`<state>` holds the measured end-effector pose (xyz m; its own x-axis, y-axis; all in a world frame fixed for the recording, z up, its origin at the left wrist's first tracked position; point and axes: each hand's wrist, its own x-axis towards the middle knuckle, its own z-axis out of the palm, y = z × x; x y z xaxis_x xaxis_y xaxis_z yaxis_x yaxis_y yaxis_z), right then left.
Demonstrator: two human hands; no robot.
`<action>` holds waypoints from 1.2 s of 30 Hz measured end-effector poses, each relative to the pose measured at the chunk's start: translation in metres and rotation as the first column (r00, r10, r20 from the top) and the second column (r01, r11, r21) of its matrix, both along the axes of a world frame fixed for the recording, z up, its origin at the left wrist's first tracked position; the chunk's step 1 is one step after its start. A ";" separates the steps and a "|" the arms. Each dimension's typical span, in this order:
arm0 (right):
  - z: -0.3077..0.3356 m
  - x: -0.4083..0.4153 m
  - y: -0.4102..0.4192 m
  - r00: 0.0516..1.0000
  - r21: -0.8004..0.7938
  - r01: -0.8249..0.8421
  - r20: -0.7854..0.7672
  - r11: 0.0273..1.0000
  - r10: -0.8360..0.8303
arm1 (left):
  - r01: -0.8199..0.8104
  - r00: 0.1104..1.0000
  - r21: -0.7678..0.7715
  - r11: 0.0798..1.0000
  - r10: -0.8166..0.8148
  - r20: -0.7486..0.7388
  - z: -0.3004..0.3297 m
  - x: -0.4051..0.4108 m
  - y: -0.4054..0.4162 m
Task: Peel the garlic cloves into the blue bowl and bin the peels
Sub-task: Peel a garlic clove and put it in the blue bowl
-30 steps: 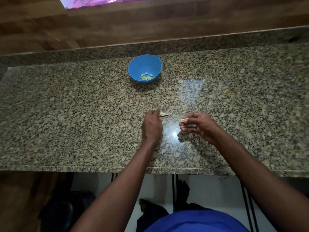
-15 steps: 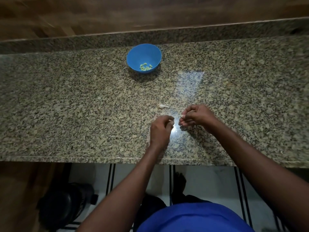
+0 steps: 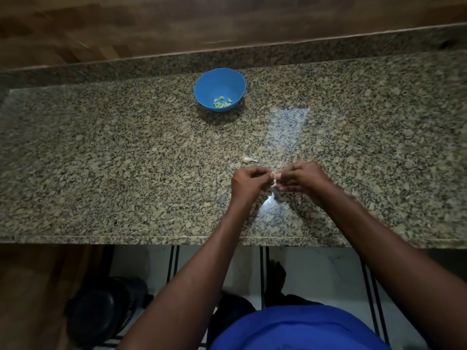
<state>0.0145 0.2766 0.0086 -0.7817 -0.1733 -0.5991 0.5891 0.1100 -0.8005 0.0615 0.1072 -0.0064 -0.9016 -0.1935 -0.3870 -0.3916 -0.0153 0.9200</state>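
Nearest, at the bottom edge, is the person's blue shirt (image 3: 298, 329), with a bare foot (image 3: 275, 276) on the pale floor (image 3: 316, 271) just beyond it. To the left, under the counter's near edge, stands a dark round bin (image 3: 101, 314); what it holds cannot be made out.

Both forearms reach up over the near edge of the granite counter (image 3: 101, 173). The hands meet above its near middle, fingertips touching. The left hand (image 3: 249, 184) is curled, thumb and fingers pinched on a small pale clove (image 3: 274, 183) held between the two hands. The right hand (image 3: 302, 179) is curled too, its fingertips nipping the same clove from the right side. The clove is lifted off the stone, above a bright glare spot on the counter. It is mostly hidden by the fingers, so whether skin is coming off it cannot be told.

Just beyond the hands, slightly left of where they meet, a second clove (image 3: 249, 160) lies on the counter, whitish, its thin tail pointing right. It touches neither hand.

Farther back, well apart from the hands and a little to the left, sits the bowl (image 3: 214, 82), blue and upright. A small heap of peeled cloves (image 3: 222, 102) lies at its bottom, looking yellow-green in this light.

Behind the bowl the counter ends at a low granite upstand (image 3: 328, 50), and beyond that is a wood-grain wall (image 3: 177, 24).
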 end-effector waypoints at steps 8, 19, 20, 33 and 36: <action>-0.001 0.003 0.000 0.997 0.103 -0.070 -0.017 0.992 0.073 | 0.084 0.996 -0.051 0.995 -0.084 0.000 -0.001 -0.002 -0.003; -0.011 0.003 -0.012 0.981 0.248 -0.015 -0.185 0.969 0.063 | 0.078 0.997 -0.062 0.995 -0.078 0.008 0.000 -0.008 0.002; -0.011 0.003 -0.012 0.984 0.238 -0.010 -0.171 0.971 0.052 | 0.082 0.997 -0.060 0.995 -0.081 0.012 0.001 -0.008 0.002; -0.023 -0.009 0.007 0.962 0.254 -0.124 -0.206 0.959 0.179 | 0.006 0.999 -0.345 0.938 0.007 0.036 -0.015 -0.028 -0.021; -0.021 -0.013 0.009 0.956 0.303 -0.147 -0.201 0.942 0.214 | -0.046 0.999 -0.512 0.858 0.043 -0.017 -0.025 -0.030 -0.024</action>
